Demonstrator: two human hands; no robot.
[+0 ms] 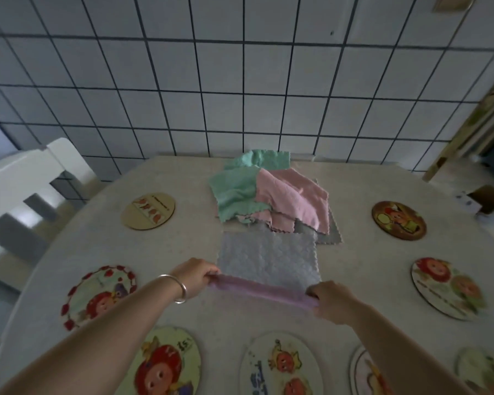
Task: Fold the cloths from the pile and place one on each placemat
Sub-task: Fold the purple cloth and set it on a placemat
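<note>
While the left hand (196,276) and right hand (330,302) each pinch a near corner of the lavender cloth (268,263), its lifted edge runs crosswise, the cloth pile (271,192) lying beyond on the tabletop (183,243).

Cloth (268,262) at centre frame: soft fabric, grey face with quilted, bumpy texture, scalloped edges; lilac underside along the near edge, matt. Pile (271,192) above centre: thin matt fabric in mint green, pink and grey, wrinkled, zigzag-cut hems. Table (354,252): pale, speckled, stone-like top, low sheen. Placemats (148,211) around the rim: rigid round discs, printed pictures, slight gloss; the upper-left one looks wooden. Bangle (177,287) on wrist, lower left: polished silver metal. Wall (183,81) across the top: smooth glazed white tiles, dark grout. Chair (26,181) at left: white painted finish.
</note>
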